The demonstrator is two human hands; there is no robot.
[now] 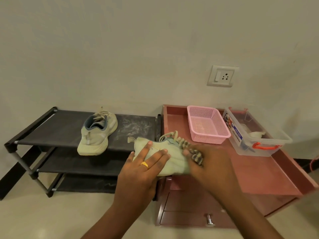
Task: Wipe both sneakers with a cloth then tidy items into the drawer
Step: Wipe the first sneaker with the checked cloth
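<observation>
L hand (146, 163) lies flat w/ straight fingers pressed on the side of the near sneaker (174, 163), which sits on the front-left corner of the red-brown cabinet top (250, 173), heel tab toward the shoe rack (60, 128). The thumb is out of sight. R hand (209, 163) is motion-blurred and seems curled round a dark striped cloth (196, 155) against the sneaker's lace area. Cloth pattern and edges are hard to read, and the toe end is hidden behind hand and cloth. The 2nd sneaker (96, 135) stands on the rack's top shelf, well apart. The drawer (186, 218) below is partly covered by the R forearm, its metal knob (209, 219) visible. Pink basket (212, 136) and clear box (262, 145) sit at the back; the box contents are unclear.
</observation>
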